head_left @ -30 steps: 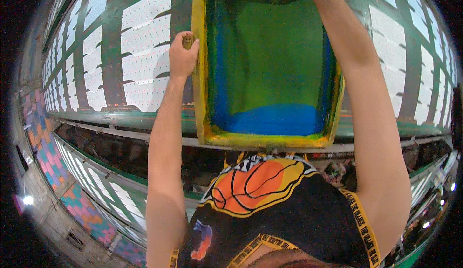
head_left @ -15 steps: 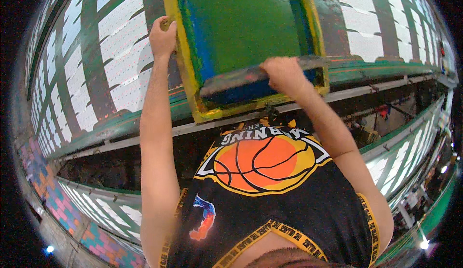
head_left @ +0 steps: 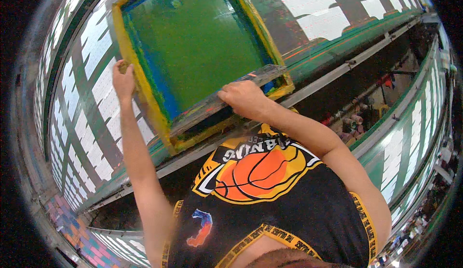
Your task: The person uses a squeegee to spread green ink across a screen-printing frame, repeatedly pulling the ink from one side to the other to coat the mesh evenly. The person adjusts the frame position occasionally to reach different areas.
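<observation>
A screen-printing frame (head_left: 126, 41) with yellow, paint-smeared sides lies in front of me, tilted in view. Its green mesh (head_left: 193, 41) has blue along the edges. Across the near end of the mesh rests a long, stained squeegee (head_left: 270, 75), set at a slant. My right hand (head_left: 243, 98) is closed round the middle of the squeegee. At the frame's left side my left hand (head_left: 124, 81) is closed, fingers curled about a small yellowish-brown grip that seems fixed to the frame. What lies under the frame is hidden.
A long green printing table (head_left: 337, 43) carries rows of white panels (head_left: 308, 2). A metal rail (head_left: 333, 70) follows its near edge. Beyond a dark gap with cones or spools (head_left: 356, 119), another table with white panels (head_left: 400, 147) stands at the right.
My view has turned, so the frame and both hands sit lower and further left, more tilted. The squeegee remains near the frame's near end, both hands keeping their holds.
</observation>
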Demonstrator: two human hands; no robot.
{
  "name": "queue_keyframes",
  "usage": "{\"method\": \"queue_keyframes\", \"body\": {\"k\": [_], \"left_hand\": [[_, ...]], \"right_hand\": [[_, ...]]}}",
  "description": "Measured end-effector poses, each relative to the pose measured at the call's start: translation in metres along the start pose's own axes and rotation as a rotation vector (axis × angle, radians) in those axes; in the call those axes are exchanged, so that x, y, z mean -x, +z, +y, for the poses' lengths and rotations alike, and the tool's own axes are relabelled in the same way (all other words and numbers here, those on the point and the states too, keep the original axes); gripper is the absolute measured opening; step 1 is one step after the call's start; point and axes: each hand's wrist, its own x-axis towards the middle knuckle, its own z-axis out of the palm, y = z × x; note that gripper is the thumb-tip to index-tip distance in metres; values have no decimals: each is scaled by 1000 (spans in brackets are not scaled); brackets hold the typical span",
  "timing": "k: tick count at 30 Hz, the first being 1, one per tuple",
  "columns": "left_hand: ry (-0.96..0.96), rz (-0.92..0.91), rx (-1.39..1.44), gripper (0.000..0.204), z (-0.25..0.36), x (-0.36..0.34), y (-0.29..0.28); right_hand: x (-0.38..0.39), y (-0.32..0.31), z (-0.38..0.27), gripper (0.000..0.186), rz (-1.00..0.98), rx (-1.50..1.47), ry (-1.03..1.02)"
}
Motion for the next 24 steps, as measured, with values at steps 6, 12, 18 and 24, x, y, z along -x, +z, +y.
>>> {"method": "queue_keyframes", "body": {"k": [6,12,18,24], "left_hand": [[38,51,-54,40,105,3,54],[-77,50,15,43,230,35,176],[-45,64,161,42,315,65,274],[-41,77,142,41,339,70,304]], "right_hand": [[43,-39,92,10,151,79,-50],[128,-97,239,9,139,137,-57],[198,-143,333,37,-79,167,30],[217,-158,362,45,-73,179,-5]]}}
